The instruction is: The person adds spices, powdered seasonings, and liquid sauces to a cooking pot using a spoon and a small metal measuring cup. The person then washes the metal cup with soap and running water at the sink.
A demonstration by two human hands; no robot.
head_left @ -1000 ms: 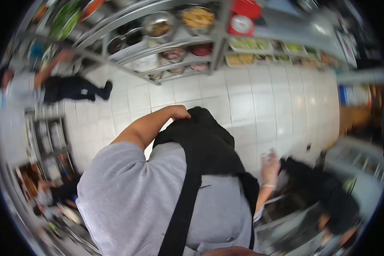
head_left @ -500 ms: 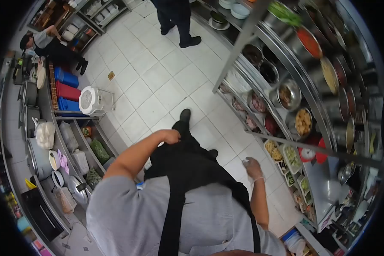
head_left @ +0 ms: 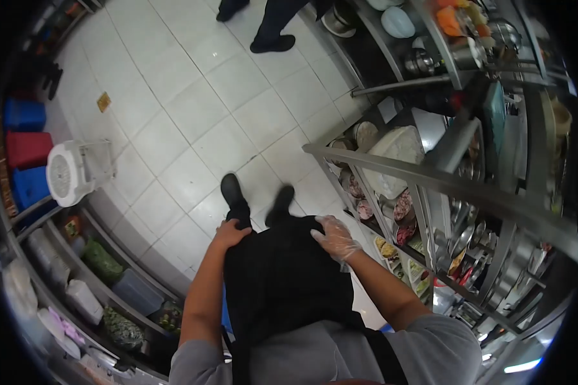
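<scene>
A black apron [head_left: 289, 269] hangs over the front of my body, in the lower middle of the head view. My bare left hand [head_left: 233, 235] is at the apron's left edge, thumb turned inward and fingers loosely apart. At the opposite edge is my right hand [head_left: 336, 237] in a clear plastic glove, its thumb and fingers apart against the dark cloth. No object shows in either hand. Whether the fingertips press on the apron I cannot tell.
On the right stands a metal rack [head_left: 443, 173] with food containers and bowls. Left are shelves holding bagged greens [head_left: 103, 260], a white stool-like item [head_left: 70, 172], and blue and red bins [head_left: 29, 149]. Another person's legs [head_left: 279, 29] stand ahead on the tiled floor [head_left: 192, 102].
My view has moved forward and turned, so the rack looks closer. The right hand has come from out at my side to the apron. My feet have shifted.
</scene>
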